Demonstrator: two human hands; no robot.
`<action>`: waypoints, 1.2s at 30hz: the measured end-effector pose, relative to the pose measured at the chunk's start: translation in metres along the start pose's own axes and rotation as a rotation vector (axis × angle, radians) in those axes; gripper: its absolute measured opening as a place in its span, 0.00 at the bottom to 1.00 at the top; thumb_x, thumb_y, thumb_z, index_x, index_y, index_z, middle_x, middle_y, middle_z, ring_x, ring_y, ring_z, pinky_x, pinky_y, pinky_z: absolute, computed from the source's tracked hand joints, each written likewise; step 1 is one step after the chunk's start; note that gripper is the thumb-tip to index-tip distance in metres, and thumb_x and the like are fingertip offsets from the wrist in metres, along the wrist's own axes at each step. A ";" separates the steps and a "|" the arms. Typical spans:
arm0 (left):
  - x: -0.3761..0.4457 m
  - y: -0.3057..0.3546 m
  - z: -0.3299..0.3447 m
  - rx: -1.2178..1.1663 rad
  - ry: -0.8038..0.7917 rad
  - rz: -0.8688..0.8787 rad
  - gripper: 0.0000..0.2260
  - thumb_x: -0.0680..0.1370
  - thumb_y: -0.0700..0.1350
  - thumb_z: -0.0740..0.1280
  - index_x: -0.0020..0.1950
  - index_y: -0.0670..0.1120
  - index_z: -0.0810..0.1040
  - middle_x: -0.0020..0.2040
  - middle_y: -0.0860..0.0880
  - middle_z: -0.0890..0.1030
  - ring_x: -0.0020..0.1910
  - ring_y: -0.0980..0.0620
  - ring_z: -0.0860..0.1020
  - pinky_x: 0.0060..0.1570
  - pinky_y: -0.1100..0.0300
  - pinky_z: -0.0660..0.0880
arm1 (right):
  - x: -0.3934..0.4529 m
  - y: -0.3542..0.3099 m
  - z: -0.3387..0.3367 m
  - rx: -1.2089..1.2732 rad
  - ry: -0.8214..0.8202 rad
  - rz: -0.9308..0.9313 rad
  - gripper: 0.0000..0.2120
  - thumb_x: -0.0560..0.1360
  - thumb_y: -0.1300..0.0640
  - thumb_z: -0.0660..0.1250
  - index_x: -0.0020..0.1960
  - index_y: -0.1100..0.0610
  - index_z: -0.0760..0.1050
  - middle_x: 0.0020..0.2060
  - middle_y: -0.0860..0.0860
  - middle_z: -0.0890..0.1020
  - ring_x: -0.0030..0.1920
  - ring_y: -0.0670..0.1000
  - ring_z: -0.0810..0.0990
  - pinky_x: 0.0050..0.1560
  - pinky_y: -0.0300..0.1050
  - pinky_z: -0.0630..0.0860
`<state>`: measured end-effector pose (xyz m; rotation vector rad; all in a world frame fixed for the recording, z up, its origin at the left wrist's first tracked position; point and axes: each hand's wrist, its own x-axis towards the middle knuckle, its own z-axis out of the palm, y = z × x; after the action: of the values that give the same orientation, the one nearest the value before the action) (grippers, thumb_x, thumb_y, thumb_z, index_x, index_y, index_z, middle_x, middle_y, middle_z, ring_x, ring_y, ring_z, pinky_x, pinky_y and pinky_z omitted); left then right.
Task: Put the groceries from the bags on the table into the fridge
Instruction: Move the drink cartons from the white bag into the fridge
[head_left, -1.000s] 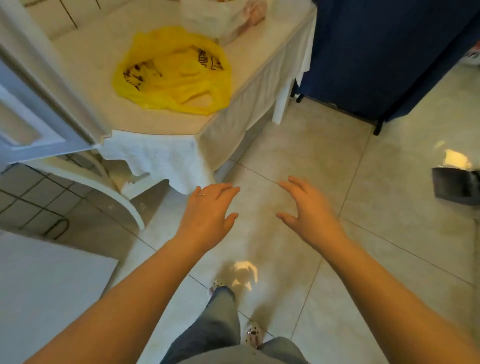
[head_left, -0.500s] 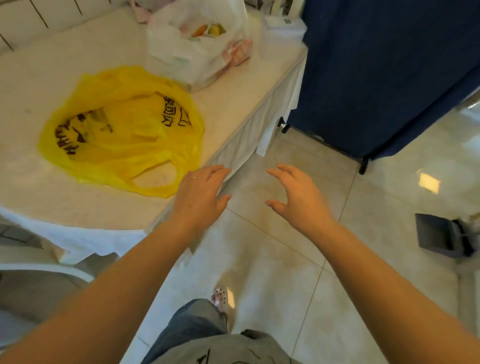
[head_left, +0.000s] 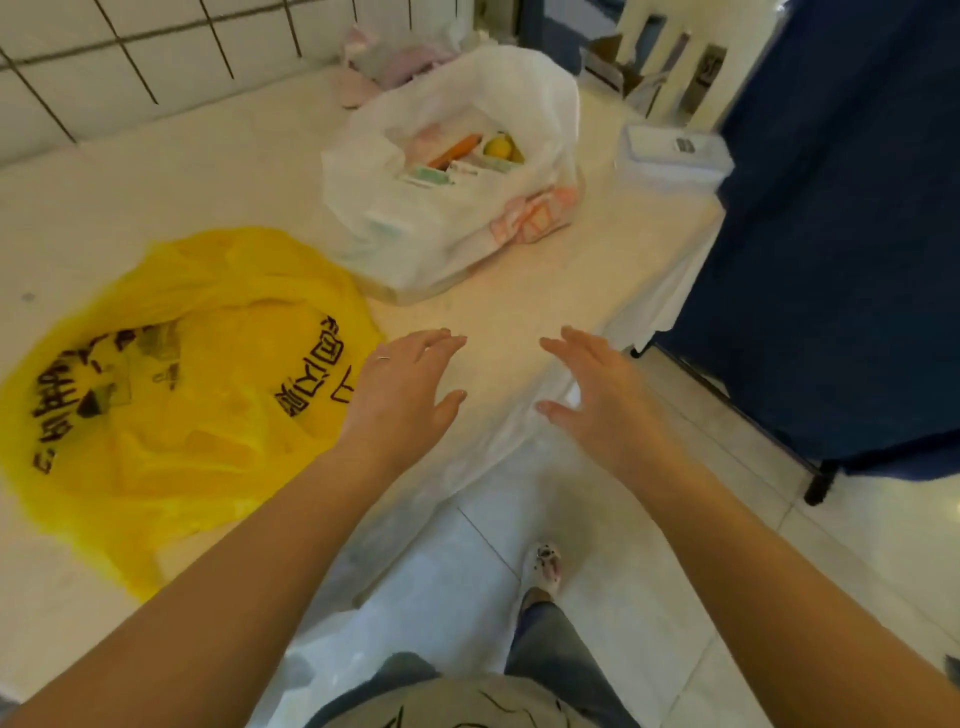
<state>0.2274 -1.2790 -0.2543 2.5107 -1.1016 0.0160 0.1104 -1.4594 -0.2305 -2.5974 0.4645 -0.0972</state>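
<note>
Head view: both hands were out over the near edge of the table (head_left: 519, 312), palms down, holding nothing. Left hand (head_left: 402, 395) had fingers spread and relaxed, a ring on one finger, hovering just beside the yellow bag (head_left: 171, 395), possibly overlapping its right edge; contact unclear. Right hand (head_left: 597, 400) was also spread, fingers loosely extended, above the table's edge where the white cloth drops off. Yellow bag lay flat and crumpled on the left of the table, black print on it. White bag (head_left: 452, 176) stood farther back, mouth open, groceries inside: an orange stick-shaped item, something yellow-green, pale packets, all blurred. A clear lidded container (head_left: 672, 156) sat at the far right corner. Blue curtain (head_left: 841, 234) hung to the right, tiled floor (head_left: 701, 545) below.
</note>
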 end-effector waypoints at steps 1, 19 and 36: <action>0.020 0.004 0.003 0.009 0.001 -0.031 0.24 0.75 0.48 0.68 0.70 0.48 0.69 0.68 0.48 0.71 0.68 0.47 0.68 0.66 0.48 0.64 | 0.022 0.012 -0.009 -0.007 -0.013 -0.037 0.29 0.73 0.52 0.70 0.72 0.49 0.63 0.73 0.48 0.61 0.72 0.50 0.60 0.68 0.48 0.64; 0.234 -0.020 0.016 -0.036 0.230 -0.459 0.24 0.75 0.49 0.69 0.69 0.45 0.70 0.66 0.47 0.73 0.66 0.47 0.70 0.66 0.53 0.65 | 0.327 0.051 -0.061 -0.035 -0.170 -0.344 0.32 0.69 0.52 0.73 0.70 0.48 0.66 0.71 0.47 0.65 0.70 0.52 0.64 0.67 0.56 0.66; 0.310 -0.040 0.032 -0.096 0.162 -0.868 0.28 0.77 0.44 0.65 0.75 0.41 0.58 0.73 0.41 0.63 0.71 0.42 0.62 0.70 0.51 0.59 | 0.458 0.013 0.000 -0.013 -0.518 -0.721 0.29 0.71 0.51 0.70 0.70 0.50 0.66 0.70 0.47 0.66 0.69 0.48 0.63 0.67 0.42 0.58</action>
<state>0.4649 -1.4849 -0.2465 2.6242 0.0996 -0.0707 0.5371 -1.6268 -0.2441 -2.5359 -0.6552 0.3301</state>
